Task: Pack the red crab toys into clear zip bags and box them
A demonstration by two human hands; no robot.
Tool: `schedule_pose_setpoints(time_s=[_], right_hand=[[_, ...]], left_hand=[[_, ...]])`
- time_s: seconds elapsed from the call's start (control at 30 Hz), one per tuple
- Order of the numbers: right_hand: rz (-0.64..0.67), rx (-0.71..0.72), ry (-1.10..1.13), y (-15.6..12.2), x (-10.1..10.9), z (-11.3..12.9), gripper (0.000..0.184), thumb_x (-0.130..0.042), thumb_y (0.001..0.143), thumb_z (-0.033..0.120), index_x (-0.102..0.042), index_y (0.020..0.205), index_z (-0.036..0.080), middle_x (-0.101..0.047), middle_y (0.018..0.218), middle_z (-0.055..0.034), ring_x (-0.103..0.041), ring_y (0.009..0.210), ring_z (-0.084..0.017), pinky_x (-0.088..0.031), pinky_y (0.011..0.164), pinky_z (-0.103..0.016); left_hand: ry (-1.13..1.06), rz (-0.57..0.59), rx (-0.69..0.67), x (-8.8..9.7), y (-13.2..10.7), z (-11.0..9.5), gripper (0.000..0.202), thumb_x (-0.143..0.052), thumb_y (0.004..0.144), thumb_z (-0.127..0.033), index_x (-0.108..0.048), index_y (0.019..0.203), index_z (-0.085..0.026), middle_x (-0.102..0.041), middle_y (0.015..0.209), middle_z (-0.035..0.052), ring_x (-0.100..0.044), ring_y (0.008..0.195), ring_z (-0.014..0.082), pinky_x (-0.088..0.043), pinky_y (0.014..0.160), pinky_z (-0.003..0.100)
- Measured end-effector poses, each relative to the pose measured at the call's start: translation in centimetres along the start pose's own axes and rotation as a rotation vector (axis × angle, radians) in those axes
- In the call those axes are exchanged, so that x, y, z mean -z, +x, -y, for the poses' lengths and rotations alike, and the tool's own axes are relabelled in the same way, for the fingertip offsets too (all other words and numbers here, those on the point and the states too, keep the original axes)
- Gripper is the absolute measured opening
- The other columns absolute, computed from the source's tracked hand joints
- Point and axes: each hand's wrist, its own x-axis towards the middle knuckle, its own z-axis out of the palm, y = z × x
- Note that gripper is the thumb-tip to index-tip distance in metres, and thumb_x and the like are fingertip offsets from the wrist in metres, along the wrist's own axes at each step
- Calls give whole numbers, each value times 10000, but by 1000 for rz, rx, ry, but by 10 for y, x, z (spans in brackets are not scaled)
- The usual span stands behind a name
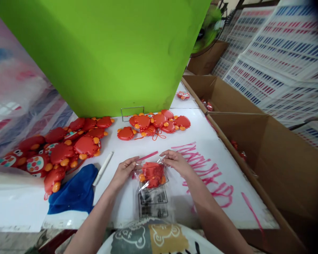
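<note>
A clear plastic bag (165,181) lies in front of me on the white table, with a red and orange crab-shaped toy (153,171) inside it. The fingers of my left hand (125,170) pinch the bag's upper left corner. Its upper right corner is between the thumb and fingers of my right hand (176,163). Under the filled bag, nearer my body, are clear bags with black print (153,204). A white pen-like stick (103,168) and a blue cloth (75,192) rest left of my left hand.
Red toys form a pile (62,151) at the left and a smaller group (153,121) ahead. Behind them stands a large green panel (116,53). Pink marks (209,173) cover the right tabletop. Cardboard boxes (278,155) border the right edge; white crates (275,63) are stacked beyond.
</note>
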Motion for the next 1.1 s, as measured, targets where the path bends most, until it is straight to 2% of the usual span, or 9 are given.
schedule_pose_setpoints(time_s=[0.2,0.33,0.47,0.6,0.67,0.8,0.87,0.93,1.1], right_hand=[[1,-46,91,0,6,-3,93,-560,674,267,-587,667,178,-592,601,10,-523,573,-125,-392,564,-256],[-21,-59,82,7,3,-8,195,-485,777,324,-553,916,205,-627,689,13,-548,583,-135,-393,547,-260],[11,68,22,7,-5,-4,313,-592,752,339,-521,1026,204,-554,632,49,-518,587,-130,-378,559,-256],[-80,149,-10,-3,15,9,340,-612,752,334,-528,1051,195,-551,649,40,-517,578,-129,-393,554,-260],[-314,207,-89,-11,39,20,337,-627,757,333,-551,1053,193,-570,680,25,-543,615,-141,-425,593,-277],[-1197,536,-272,-28,86,48,322,-595,818,333,-535,1104,197,-563,800,-6,-561,716,-167,-460,705,-339],[-1351,686,-336,-31,95,58,321,-558,853,337,-514,1139,198,-572,888,-44,-578,789,-189,-470,748,-369],[-1267,705,-425,-25,95,58,318,-520,874,343,-516,1157,198,-577,995,-86,-586,870,-208,-483,776,-385],[-838,463,-664,33,82,24,494,-485,848,427,-474,1272,174,-499,1250,-150,-487,1147,-271,-433,942,-459]], left_hand=[[58,-32,-18,-3,-2,-5,93,-558,635,-237,-578,635,-146,-637,644,23,-570,574,126,-445,573,233],[62,-17,-39,-4,-5,-7,89,-505,607,-245,-510,572,-163,-596,618,17,-539,576,125,-413,542,221],[124,-22,-64,-6,-5,-6,90,-470,595,-251,-492,571,-167,-565,612,14,-503,564,117,-358,496,205],[229,-38,-77,-9,-5,-5,126,-474,634,-273,-522,610,-159,-563,630,11,-499,561,112,-392,538,222],[287,-49,-76,-14,-6,-5,147,-507,678,-294,-560,681,-157,-581,662,12,-521,585,122,-417,576,240],[798,-68,-285,-27,-11,-3,286,-573,765,-357,-618,989,-185,-605,900,38,-575,730,155,-458,718,289],[1133,-59,-373,-33,-13,-2,379,-568,805,-404,-583,1128,-208,-573,1058,65,-591,867,192,-463,810,323],[1341,-52,-363,-37,-15,-3,434,-543,834,-447,-539,1200,-214,-546,1113,79,-590,929,218,-474,822,339],[1588,-60,-327,-39,-17,-5,379,-464,883,-481,-540,1141,-214,-532,1091,74,-594,899,210,-500,736,315]])
